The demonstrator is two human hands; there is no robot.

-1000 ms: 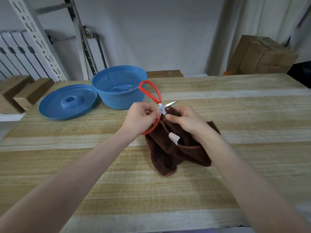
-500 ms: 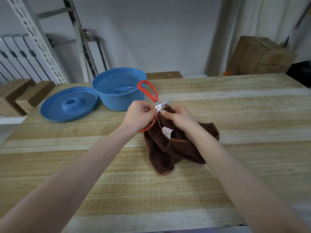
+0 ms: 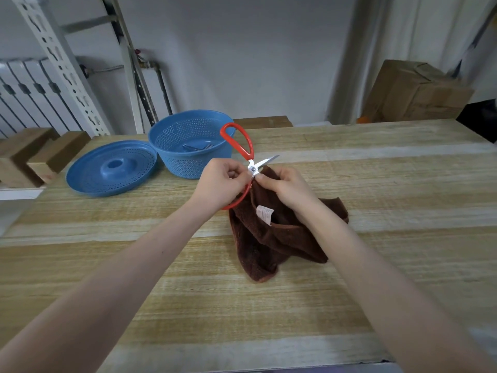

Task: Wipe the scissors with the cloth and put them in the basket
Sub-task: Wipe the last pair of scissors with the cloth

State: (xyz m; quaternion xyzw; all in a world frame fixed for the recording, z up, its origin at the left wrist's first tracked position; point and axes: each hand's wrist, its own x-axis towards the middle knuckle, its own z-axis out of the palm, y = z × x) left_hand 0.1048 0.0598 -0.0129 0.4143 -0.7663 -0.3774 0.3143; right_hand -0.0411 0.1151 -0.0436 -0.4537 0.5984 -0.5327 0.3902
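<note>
Hands sit slightly up-table versus a second ago. Now the left hand (image 3: 220, 181) grip pinches the scissors (image 3: 252, 167) at the pivot and the right hand (image 3: 289, 185) grip pinches the cloth (image 3: 269, 238) onto the blade, above the table (image 3: 376, 184) near the basket (image 3: 174, 162). I worry the bare tip nicks fingers or the thin pinch slips.

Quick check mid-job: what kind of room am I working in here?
Probably a workshop or storeroom: a wooden workbench, a slotted metal shelving upright at the back left, and a cardboard box by the wall.
</note>
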